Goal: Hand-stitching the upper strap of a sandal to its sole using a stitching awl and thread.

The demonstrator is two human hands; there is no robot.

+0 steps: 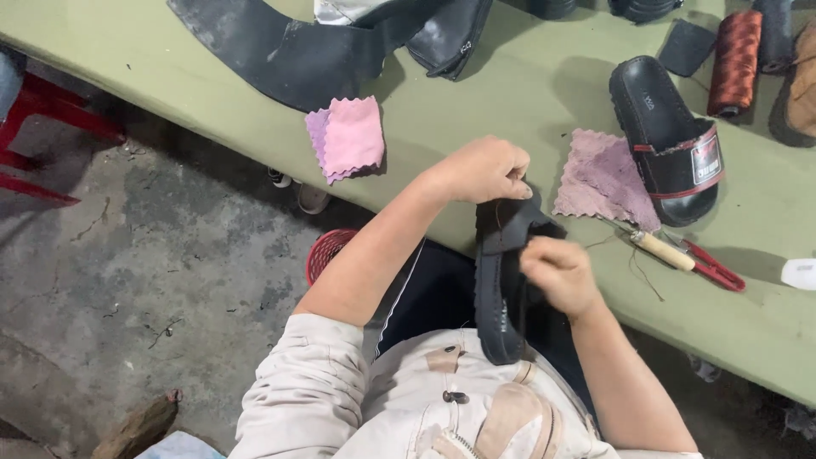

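Note:
A black slide sandal stands on its side in my lap, sole toward the left. My left hand pinches the top of its strap at the table edge. My right hand grips the strap lower down, fingers curled around it. A matching black sandal with a red and white strap lies sole-down on the green table, to the right of my hands.
On the table lie a pink cloth, a mauve cloth, a wooden-handled awl, red-handled scissors, a spool of brown thread and black leather pieces. A red basket and a red stool stand on the concrete floor.

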